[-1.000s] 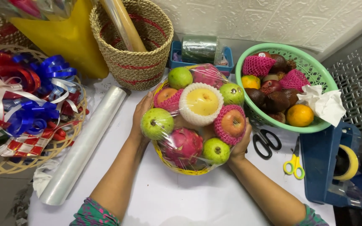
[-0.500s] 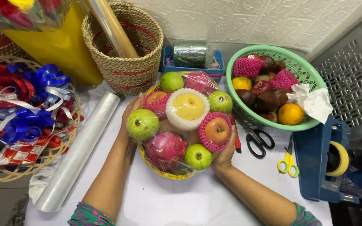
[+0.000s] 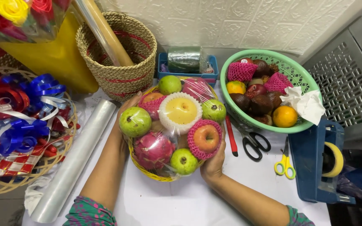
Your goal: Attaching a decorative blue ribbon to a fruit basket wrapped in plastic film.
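A wrapped fruit basket (image 3: 172, 125) was held at the middle of the white table (image 3: 189, 205), between both hands. The left hand (image 3: 124, 111) was pressed open against its left side, fingers reaching up by a green apple (image 3: 135, 121). The right hand (image 3: 213, 165) was cupped around the lower right edge, under a red apple (image 3: 206, 138) in pink netting. Clear film was stretched over the fruit. A green bowl (image 3: 298, 125) of fruit was seen to the right, black scissors (image 3: 254, 144) just beside the basket.
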